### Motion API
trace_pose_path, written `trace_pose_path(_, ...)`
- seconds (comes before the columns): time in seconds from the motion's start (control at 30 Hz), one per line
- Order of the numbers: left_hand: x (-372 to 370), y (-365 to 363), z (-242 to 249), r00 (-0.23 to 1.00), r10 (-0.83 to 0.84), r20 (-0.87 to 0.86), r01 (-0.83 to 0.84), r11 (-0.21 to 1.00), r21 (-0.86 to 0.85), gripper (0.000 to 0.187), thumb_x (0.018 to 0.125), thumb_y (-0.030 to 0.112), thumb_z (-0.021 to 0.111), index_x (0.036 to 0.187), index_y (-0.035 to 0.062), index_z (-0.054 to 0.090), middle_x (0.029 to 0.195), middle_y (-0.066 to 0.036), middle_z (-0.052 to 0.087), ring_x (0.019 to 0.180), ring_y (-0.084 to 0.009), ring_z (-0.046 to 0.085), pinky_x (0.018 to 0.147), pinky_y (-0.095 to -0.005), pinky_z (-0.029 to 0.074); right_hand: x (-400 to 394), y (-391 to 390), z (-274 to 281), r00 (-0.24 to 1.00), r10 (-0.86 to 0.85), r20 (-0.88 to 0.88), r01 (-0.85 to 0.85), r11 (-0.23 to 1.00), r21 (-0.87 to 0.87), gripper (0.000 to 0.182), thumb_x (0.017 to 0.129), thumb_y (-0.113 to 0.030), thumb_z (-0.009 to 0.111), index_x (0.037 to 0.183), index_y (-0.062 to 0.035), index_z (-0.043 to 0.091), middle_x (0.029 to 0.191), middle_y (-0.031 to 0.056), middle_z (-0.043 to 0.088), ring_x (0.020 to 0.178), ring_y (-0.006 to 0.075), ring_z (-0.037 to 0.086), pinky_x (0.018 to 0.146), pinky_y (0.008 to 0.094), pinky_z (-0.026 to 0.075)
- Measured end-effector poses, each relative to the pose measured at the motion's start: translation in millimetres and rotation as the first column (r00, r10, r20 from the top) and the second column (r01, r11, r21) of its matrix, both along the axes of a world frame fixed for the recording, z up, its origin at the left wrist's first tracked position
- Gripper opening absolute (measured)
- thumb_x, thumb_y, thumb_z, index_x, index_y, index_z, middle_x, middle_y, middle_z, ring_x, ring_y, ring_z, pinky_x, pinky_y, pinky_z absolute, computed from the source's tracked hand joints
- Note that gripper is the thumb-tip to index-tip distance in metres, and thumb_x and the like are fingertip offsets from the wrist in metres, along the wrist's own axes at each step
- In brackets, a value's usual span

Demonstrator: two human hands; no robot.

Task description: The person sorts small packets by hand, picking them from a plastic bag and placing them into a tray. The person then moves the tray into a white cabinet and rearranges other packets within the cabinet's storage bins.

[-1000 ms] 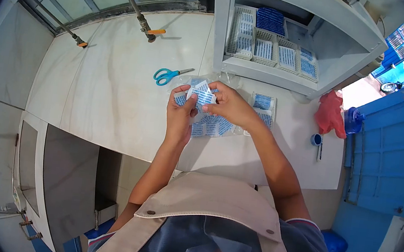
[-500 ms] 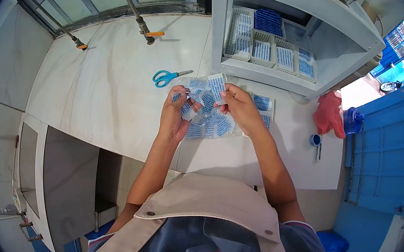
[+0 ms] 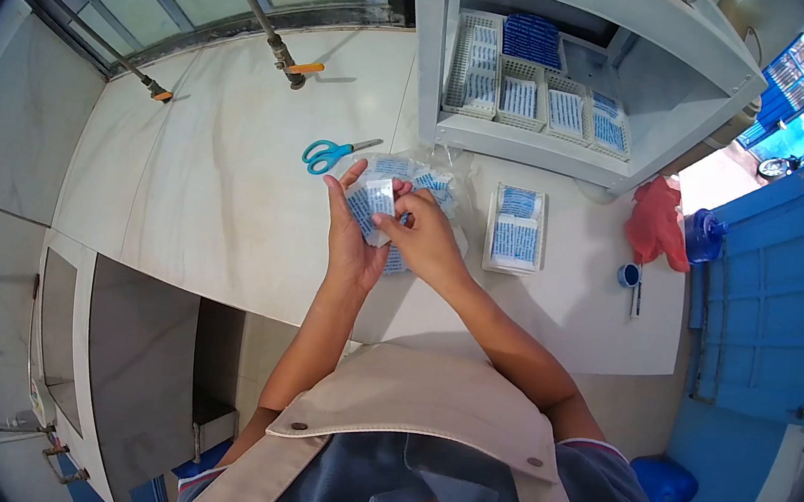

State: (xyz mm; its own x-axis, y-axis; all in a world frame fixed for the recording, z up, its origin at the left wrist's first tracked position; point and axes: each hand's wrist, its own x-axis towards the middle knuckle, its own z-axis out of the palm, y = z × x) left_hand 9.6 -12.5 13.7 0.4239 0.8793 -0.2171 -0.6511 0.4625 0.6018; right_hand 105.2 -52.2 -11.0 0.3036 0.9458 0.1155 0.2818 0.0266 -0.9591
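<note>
The left hand (image 3: 352, 235) is raised palm-up over the white counter (image 3: 220, 179), fingers spread fairly wide, with a small stack of blue-printed white packets (image 3: 370, 209) lying against its fingers and palm. The right hand (image 3: 423, 242) comes in from 3 o'clock of the left and pinches the lower edge of that stack between thumb and fingertips, so both hands hold the same packets. Just beyond the hands, toward 12 o'clock, a clear plastic bag of more packets (image 3: 428, 182) lies on the counter, partly hidden by the fingers. At 10 o'clock from the hands, a pair of teal-handled scissors (image 3: 334, 151) lies flat, closed, apart from the bag. At 3 o'clock, a small white tray (image 3: 516, 229) stands on the counter with packets stacked in it, near the right hand but not touching it. Farther toward 12 to 1 o'clock, a white shelf unit (image 3: 581, 102) holds several perforated baskets (image 3: 523, 95) filled with the same blue-printed packets. At far 3 o'clock, near the counter's edge, lie a red plastic bag (image 3: 654, 222) and a small blue cap (image 3: 629, 276). Two metal taps with orange handles (image 3: 290, 62) stand at 11 o'clock near the window.
</note>
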Motion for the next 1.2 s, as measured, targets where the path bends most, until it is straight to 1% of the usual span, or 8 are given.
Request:
trace_pose_path(0.17,-20,8,-16,0.964,-0.004,-0.265,0.045,0.988,0.149,0.035,0.096,0.014,0.044,0.130,0.0111,0.037,0.096,-0.009,0.057,0.091,-0.0204,0.060,0.080,-0.0340,0.051,-11,-5,14,0.995,0.066,0.068,-0.071,0.995,0.071,0.019,0.080,-0.012,0.068,0.086,0.0014,0.055,0.093,0.0147,0.054,0.085,0.0275,0.056,0.072,0.0359,0.045)
trace_pose_path(0.27,-26,11,-12,0.993,0.115,-0.019,-0.115,0.993,0.021,0.035,0.091,0.009,0.049,0.125,0.0081,0.041,0.088,-0.009,0.055,0.090,-0.0210,0.058,0.083,-0.0347,0.051,-10,-9,20,0.992,0.079,-0.094,-0.065,0.987,0.144,0.017,0.082,-0.008,0.064,0.094,0.0003,0.055,0.095,0.0130,0.053,0.089,0.0277,0.056,0.074,0.0350,0.047)
trace_pose_path(0.37,-33,10,-16,0.990,0.131,0.046,-0.124,0.985,-0.118,0.022,0.092,0.011,0.049,0.113,0.0082,0.045,0.088,-0.010,0.055,0.086,-0.0215,0.058,0.080,-0.0347,0.052,-8,-18,15,0.950,0.177,0.259,-0.265,0.894,0.361,0.015,0.084,-0.006,0.061,0.097,-0.0002,0.056,0.098,0.0111,0.053,0.090,0.0266,0.058,0.074,0.0341,0.048)
trace_pose_path(0.57,-39,4,-28,0.987,0.161,-0.013,-0.158,0.940,-0.303,0.011,0.093,0.014,0.049,0.101,0.0079,0.044,0.082,-0.010,0.052,0.071,-0.0171,0.053,0.061,-0.0301,0.050,-8,-19,8,0.894,0.227,0.385,-0.351,0.891,0.289,0.016,0.085,-0.008,0.060,0.099,-0.0009,0.059,0.096,0.0105,0.053,0.084,0.0261,0.059,0.072,0.0351,0.049)
trace_pose_path(0.63,-55,13,-42,0.987,0.137,0.086,-0.110,0.959,-0.262,0.010,0.093,0.013,0.049,0.100,0.0076,0.045,0.079,-0.009,0.051,0.067,-0.0153,0.050,0.056,-0.0277,0.046,16,-6,12,0.949,0.291,0.123,-0.307,0.942,0.138,0.017,0.081,-0.007,0.062,0.097,-0.0020,0.061,0.093,0.0132,0.056,0.083,0.0300,0.060,0.072,0.0378,0.049)
trace_pose_path(0.8,-54,15,-27,0.986,0.032,0.161,0.012,0.964,-0.267,0.009,0.094,0.013,0.049,0.100,0.0080,0.045,0.074,-0.006,0.046,0.060,-0.0115,0.043,0.045,-0.0229,0.037,65,47,-15,0.695,0.483,0.532,-0.386,0.875,-0.292,0.017,0.077,-0.004,0.062,0.093,0.0000,0.064,0.105,0.0167,0.058,0.093,0.0345,0.060,0.082,0.0410,0.048)
trace_pose_path(1.03,-38,11,-11,0.993,0.116,-0.018,-0.118,0.976,-0.184,0.015,0.094,0.013,0.050,0.107,0.0117,0.045,0.076,-0.004,0.046,0.059,-0.0105,0.042,0.047,-0.0220,0.037,54,51,-16,0.431,0.581,0.691,-0.376,0.811,-0.448,0.030,0.068,-0.002,0.070,0.095,-0.0034,0.058,0.107,0.0139,0.057,0.109,0.0313,0.052,0.088,0.0399,0.045)
trace_pose_path(1.2,-39,16,-26,0.995,-0.034,-0.090,0.030,0.999,-0.044,0.015,0.094,0.009,0.045,0.109,0.0120,0.045,0.075,-0.003,0.045,0.060,-0.0096,0.042,0.049,-0.0216,0.036,63,49,-27,0.560,0.528,0.638,-0.427,0.844,-0.323,0.027,0.068,-0.006,0.074,0.089,-0.0041,0.057,0.098,0.0121,0.056,0.104,0.0310,0.052,0.086,0.0390,0.043)
